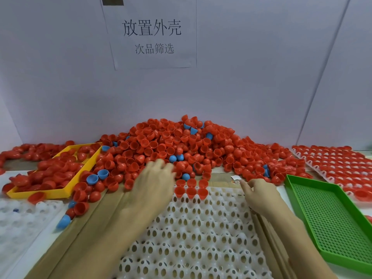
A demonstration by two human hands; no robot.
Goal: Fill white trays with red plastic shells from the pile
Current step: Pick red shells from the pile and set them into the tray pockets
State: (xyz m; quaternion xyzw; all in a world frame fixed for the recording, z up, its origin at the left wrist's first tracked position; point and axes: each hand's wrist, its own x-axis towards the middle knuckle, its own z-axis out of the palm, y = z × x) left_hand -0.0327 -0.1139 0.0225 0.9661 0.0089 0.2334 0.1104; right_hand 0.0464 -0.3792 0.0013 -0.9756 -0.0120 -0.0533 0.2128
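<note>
A big pile of red plastic shells [165, 141] lies against the back wall, with a few blue shells mixed in. In front of me is a white tray [201, 228] with rows of holes. Several red shells [191, 191] sit in two rows at its far edge; the other holes hold nothing. My left hand [156, 178] is palm down at the pile's near edge, blurred, with its fingers on the shells. My right hand [259, 195] rests at the tray's far right corner, fingers loosely curled and pointing left, with nothing visible in it.
A yellow tray [66, 191] heaped with red shells stands at the left. A green perforated tray [330, 218] lies at the right, and beyond it a white tray filled with red shells [340, 166]. Another white tray [22, 220] is at the near left. Loose blue shells [92, 179] lie scattered.
</note>
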